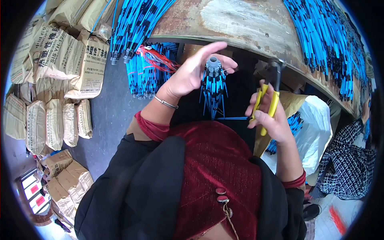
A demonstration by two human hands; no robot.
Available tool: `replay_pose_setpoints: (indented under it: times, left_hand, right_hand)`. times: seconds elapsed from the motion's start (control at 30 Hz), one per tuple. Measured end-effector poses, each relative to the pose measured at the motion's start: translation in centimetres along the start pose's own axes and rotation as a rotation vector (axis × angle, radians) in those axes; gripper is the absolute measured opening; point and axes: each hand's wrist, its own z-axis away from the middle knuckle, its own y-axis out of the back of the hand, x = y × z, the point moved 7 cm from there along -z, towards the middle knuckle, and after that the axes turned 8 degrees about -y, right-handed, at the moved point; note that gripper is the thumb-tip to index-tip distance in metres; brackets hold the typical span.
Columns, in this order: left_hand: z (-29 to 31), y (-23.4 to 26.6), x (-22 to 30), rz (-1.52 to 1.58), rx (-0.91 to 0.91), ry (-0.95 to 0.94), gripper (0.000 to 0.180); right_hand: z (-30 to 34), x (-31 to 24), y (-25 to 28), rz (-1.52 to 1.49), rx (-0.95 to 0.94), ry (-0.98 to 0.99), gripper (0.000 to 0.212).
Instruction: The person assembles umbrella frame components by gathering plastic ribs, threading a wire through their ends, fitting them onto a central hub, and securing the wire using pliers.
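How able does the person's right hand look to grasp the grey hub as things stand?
Probably not freely: the right hand is wrapped around yellow-handled pliers, likely leaving little grip to spare, and the left hand is close beside the grey hub.

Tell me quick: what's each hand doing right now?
Left hand: open beside the grey hub; whether touching, I can't tell.
Right hand: closed around yellow-handled pliers.

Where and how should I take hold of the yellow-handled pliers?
Probably best by the two spread yellow handles, coming from the person's side, as the right hand does: they run back toward the body, while the dark head points away, toward the wooden bench.
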Motion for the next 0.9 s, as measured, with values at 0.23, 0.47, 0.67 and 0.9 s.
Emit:
replay_pose_setpoints:
  times: [0.23,0.47,0.67,0.9]
  left_hand:
    - [0.9,-0.8,-0.7,-0.392,-0.030,0.201,0.055]
    - [1.1,-1.1,-0.1,-0.537,0.007,0.235,0.034]
    - [1.5,-0.9,-0.7,-0.520,0.098,0.205,0.040]
    - [1.0,-2.1,-0.1,-0.468,-0.035,0.155,0.045]
  right_hand:
    - [0.7,-4.5,1.0,1.387,0.654,0.740,0.057]
    - [1.4,-4.8,-2.2,1.762,0.659,1.198,0.047]
    - [0.9,-3.0,-1.7,1.454,0.550,0.833,0.055]
    - [1.2,-5.0,-0.3,1.201,-0.009,0.168,0.060]
